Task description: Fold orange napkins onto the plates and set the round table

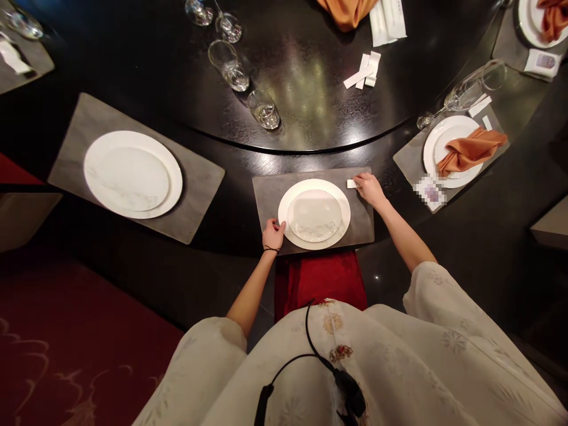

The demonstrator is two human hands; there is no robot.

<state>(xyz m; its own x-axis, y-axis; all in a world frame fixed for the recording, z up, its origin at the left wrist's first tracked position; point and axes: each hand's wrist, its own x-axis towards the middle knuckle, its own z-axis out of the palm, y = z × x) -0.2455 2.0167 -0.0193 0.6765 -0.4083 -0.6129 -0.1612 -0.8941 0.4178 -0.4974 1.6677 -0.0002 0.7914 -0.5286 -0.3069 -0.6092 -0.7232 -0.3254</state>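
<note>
In front of me a large white plate [284,204] lies on a grey placemat [266,192], with a smaller marbled plate [315,215] stacked on it. My left hand [272,235] rests at the lower left of the large plate, its thumb against the rim; its fingers are loosely bent and hold nothing. At the placemat's upper right, my right hand [370,188] pinches a small white chopstick rest [351,184] just above or on the mat; whether it touches cannot be made out.
Several glasses [265,111] and a pile of white rests [364,71] are on the dark turntable [310,118]. To the left sits another stacked plate setting [133,171]. On the right, a setting has an orange napkin [473,151] and a glass lying over [465,94]. A red chair [319,278] is below.
</note>
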